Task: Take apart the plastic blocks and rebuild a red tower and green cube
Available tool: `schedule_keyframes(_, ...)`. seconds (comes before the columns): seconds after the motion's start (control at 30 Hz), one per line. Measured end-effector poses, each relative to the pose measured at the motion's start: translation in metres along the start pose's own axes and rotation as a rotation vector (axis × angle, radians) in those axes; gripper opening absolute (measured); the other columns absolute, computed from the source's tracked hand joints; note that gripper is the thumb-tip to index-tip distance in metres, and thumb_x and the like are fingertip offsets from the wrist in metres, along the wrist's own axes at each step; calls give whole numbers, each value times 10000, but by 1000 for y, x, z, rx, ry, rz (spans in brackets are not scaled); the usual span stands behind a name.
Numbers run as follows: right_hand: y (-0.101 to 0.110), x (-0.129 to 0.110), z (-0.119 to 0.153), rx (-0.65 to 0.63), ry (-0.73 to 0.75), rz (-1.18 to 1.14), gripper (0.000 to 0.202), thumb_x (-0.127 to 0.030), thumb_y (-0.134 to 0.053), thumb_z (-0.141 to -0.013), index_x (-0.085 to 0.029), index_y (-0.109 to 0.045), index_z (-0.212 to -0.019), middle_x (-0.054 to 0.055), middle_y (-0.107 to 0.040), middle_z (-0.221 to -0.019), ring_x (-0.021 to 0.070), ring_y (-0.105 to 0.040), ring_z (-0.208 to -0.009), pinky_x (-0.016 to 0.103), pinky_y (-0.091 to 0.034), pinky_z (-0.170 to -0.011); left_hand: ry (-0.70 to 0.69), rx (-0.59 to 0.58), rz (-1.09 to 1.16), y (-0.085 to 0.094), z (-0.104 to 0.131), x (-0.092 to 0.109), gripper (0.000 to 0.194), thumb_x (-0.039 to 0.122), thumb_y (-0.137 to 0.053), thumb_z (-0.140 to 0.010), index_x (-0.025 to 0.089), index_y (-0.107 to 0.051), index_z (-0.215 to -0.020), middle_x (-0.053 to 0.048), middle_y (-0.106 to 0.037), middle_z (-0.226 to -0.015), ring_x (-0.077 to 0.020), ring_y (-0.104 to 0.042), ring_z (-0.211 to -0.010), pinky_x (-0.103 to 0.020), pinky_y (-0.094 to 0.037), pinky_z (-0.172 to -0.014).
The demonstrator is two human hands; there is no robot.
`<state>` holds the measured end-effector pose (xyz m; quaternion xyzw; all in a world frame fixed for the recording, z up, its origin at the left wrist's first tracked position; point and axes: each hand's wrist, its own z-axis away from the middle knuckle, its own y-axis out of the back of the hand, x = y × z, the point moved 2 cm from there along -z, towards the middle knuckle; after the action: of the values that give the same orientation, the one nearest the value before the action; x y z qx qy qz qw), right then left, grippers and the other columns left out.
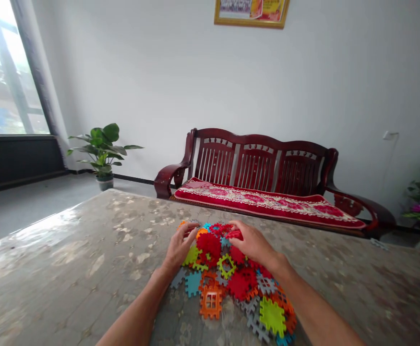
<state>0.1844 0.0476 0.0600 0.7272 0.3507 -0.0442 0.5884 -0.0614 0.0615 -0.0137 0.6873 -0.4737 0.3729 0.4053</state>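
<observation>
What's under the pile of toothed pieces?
Patterned tabletop shows around the pile. Directly beneath, the overlapping pieces hide everything; can't tell whether anything else lies there.

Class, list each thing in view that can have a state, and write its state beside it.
Pieces: heaped, overlapping
Left hand: fingers slightly bent, at the pieces; grip unclear
Right hand: fingers curled at a red piece; grip unclear
Bench: upright
Mat: spread along the bench
Plant: upright, potted
Picture: hung, partly out of view
Window: open or shut unclear
</observation>
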Motion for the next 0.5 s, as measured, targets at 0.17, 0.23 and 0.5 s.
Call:
schedule_keyframes(0.17, 4, 13, 2, 47, 58, -24, 424, -52, -516, -713, -236, -708, -1043, 51, -692, -1146, 204, -618, -1083, 341, -448, -993, -153, -218, -206, -8, 4, 13, 405, 461, -629, -795, 241, -698, -1130, -59, -683, -1212, -246, -599, -1166, -359, -440, -1037)
schedule_keyframes(0.23, 7, 20, 4, 72, 26, -57, 457, -38, -482, -705, -230, -706, -1054, 53, -691, -1142, 191, -641, -1026, 336, -478, -955, -190, -294, -315, -12, 8, 15, 483, 412, -705, -728, 266, -680, -1187, -59, -657, -1269, -265, -578, -1200, -367, -407, -1069)
schedule_keyframes(0.5, 12, 71, 10, 244, -145, -164, 442, -90, -462, -707, -236, -712, -1041, 40, -729, -1073, 187, -689, -924, 336, -541, -865, -157, -295, -469, -20, 10, 9, 518, 96, -558, -680, 259, -675, -1157, -52, -693, -1142, -237, -625, -1085, -343, -442, -988)
